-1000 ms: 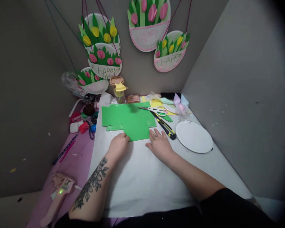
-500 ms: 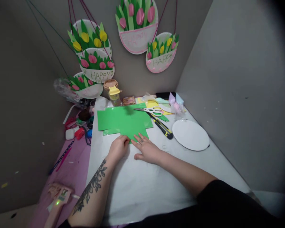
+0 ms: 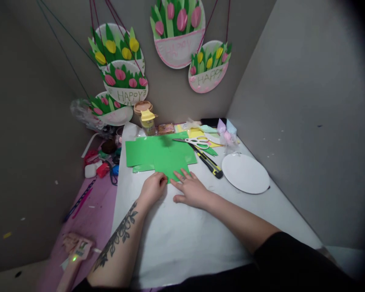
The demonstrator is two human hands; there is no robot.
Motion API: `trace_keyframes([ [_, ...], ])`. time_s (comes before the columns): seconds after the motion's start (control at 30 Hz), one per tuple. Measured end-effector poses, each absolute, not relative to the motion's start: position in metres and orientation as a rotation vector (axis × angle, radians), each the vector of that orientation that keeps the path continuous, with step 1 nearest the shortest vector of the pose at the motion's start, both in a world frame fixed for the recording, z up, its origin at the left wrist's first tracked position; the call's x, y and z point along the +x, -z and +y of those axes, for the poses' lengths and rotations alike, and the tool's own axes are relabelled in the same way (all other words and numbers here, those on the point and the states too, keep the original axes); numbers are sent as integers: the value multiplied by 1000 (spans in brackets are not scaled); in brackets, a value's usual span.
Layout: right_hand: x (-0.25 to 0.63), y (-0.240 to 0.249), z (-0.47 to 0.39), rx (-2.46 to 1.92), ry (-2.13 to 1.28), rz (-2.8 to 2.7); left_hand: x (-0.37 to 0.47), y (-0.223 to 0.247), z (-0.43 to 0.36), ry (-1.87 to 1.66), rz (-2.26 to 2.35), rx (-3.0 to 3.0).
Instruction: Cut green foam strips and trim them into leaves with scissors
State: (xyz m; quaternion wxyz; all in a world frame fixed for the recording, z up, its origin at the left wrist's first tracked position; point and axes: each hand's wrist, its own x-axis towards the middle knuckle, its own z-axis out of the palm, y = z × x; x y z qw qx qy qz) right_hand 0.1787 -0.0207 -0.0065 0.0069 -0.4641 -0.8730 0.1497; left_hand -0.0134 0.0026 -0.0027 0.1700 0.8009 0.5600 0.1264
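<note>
Sheets of green paper [image 3: 158, 150] lie overlapped on the white table covering, one piece reaching down toward me. At that piece's lower left corner, my left hand [image 3: 154, 187] is closed, its curled fingers at the paper's edge; the fingertips are partly hidden. My right hand [image 3: 190, 188] lies flat and open, fingers spread over the lower right part of the same piece. White-handled scissors [image 3: 196, 142] rest across the right end of the green paper. Beside them is a yellow and black utility knife [image 3: 208, 163].
A white paper plate [image 3: 245, 173] lies at the right. A yellow-lidded cup [image 3: 147, 121] stands at the back. Paper-plate tulip baskets [image 3: 179, 50] hang above. A pink glue gun [image 3: 76, 253] sits at lower left, below assorted small items [image 3: 102, 170]. Grey walls flank the table.
The whole view has shifted very slightly. Both hands keep nearly the same pose on the green paper, and nothing else has visibly moved.
</note>
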Motion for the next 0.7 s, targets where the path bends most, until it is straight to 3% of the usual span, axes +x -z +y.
trace_keyframes([
  [0.3,197,2,-23,-1754,-286,-2626,-8,-4,-7,-273,1614,2366],
  [0.53,207,-4,-22,-1803,-226,-2635,20,-4,-28,-84,1136,2561],
  [0.7,208,-2,-23,-1794,-273,-2646,20,-16,-38,146,1420,2490],
])
